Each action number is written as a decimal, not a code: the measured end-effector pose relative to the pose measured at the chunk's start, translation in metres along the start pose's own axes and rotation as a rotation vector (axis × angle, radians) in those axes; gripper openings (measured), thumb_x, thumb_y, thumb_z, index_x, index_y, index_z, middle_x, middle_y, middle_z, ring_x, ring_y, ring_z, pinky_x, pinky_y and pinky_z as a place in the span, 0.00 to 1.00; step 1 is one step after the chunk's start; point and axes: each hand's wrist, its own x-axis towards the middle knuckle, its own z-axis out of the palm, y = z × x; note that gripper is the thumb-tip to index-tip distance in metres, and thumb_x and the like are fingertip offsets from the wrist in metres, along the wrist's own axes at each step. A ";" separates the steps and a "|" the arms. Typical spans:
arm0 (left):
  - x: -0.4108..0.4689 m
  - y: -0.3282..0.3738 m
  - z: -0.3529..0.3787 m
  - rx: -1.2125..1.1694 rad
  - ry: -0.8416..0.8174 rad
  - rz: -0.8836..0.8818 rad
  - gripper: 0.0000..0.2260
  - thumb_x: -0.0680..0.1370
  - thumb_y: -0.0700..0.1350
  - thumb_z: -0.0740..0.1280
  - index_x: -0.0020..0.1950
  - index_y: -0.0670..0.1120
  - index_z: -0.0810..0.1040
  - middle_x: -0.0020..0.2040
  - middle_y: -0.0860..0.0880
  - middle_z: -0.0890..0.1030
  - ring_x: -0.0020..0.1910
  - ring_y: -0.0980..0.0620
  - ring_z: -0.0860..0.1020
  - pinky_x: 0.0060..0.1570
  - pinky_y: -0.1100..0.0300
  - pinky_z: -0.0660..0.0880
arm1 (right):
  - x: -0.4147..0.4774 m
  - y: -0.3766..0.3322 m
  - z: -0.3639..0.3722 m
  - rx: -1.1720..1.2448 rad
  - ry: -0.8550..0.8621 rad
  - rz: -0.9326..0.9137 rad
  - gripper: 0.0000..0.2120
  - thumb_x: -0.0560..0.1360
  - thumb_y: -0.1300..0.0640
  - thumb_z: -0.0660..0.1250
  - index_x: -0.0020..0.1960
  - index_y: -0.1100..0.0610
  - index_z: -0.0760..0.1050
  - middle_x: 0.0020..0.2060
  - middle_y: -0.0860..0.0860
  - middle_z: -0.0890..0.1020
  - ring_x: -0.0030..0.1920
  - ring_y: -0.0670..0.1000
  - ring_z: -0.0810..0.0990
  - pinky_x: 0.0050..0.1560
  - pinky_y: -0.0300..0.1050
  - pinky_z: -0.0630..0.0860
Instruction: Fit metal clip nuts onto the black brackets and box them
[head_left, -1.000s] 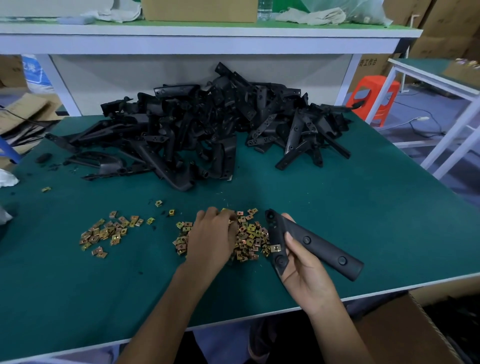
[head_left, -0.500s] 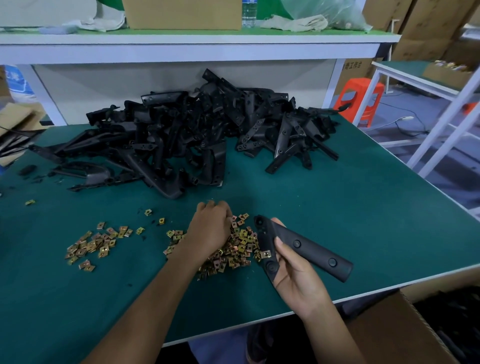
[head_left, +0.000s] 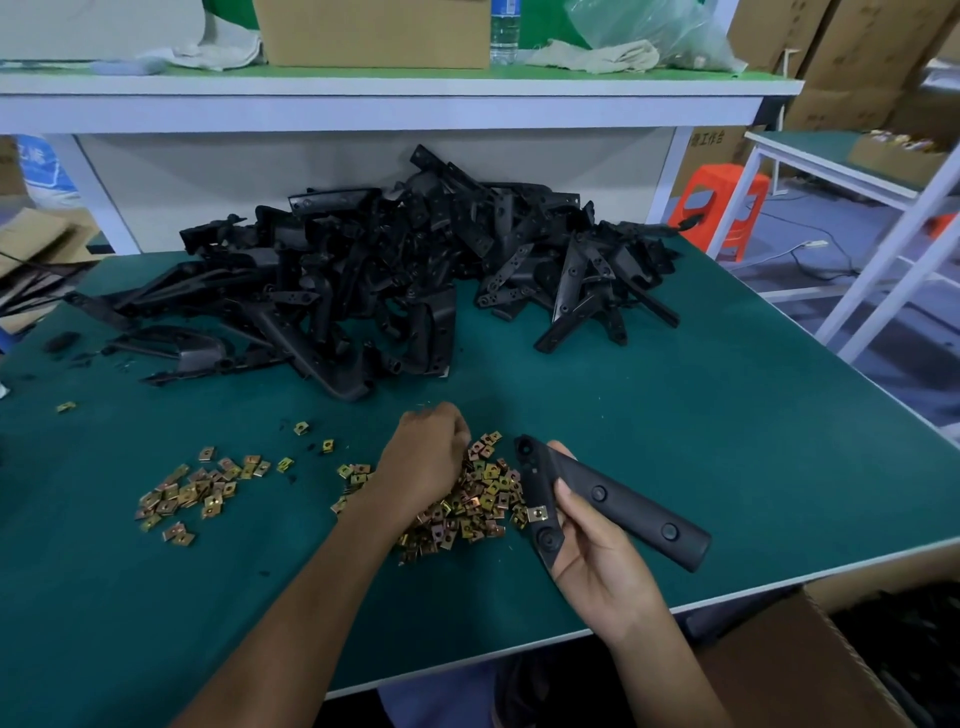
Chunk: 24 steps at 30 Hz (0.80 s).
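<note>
The right hand (head_left: 597, 561) is wrapped round the elbow end of a black bracket (head_left: 623, 506), just right of the pile of clip nuts (head_left: 478, 499) on the table (head_left: 727, 415). The bracket looks stiff and light, and that grip leaves clear the edge where one clip nut (head_left: 537, 514) already sits. The left hand (head_left: 423, 457) curls down into that pile with its fingertips hidden, so I cannot tell if it holds a nut; they look tiny, thin and slippery, best pinched by their flat faces.

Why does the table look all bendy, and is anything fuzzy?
Head view: the wide-angle lens bends straight lines, so the table edges splay and the white shelf bows; the left hand and the clip nuts by it look slightly smeared, while the bracket in the right hand looks crisp; lighting is soft, without glare.
</note>
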 end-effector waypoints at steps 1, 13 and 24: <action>-0.004 0.002 -0.003 -0.073 0.034 -0.012 0.05 0.85 0.48 0.60 0.53 0.51 0.74 0.49 0.51 0.80 0.50 0.53 0.77 0.47 0.55 0.74 | 0.000 0.000 0.000 0.001 0.002 -0.001 0.23 0.70 0.58 0.73 0.65 0.50 0.82 0.66 0.57 0.81 0.61 0.53 0.84 0.66 0.52 0.76; -0.064 0.025 0.009 -1.233 -0.015 -0.258 0.08 0.81 0.37 0.67 0.51 0.46 0.85 0.44 0.50 0.85 0.42 0.56 0.82 0.42 0.64 0.79 | -0.001 -0.001 0.002 0.016 0.020 -0.006 0.22 0.76 0.60 0.67 0.69 0.53 0.79 0.65 0.57 0.81 0.60 0.53 0.84 0.57 0.50 0.83; -0.070 0.046 0.014 -1.500 -0.145 -0.331 0.08 0.79 0.36 0.68 0.45 0.43 0.87 0.38 0.45 0.84 0.35 0.54 0.81 0.35 0.64 0.80 | -0.003 -0.001 0.000 0.036 -0.019 -0.011 0.21 0.76 0.62 0.66 0.69 0.54 0.79 0.64 0.58 0.82 0.55 0.52 0.86 0.49 0.45 0.83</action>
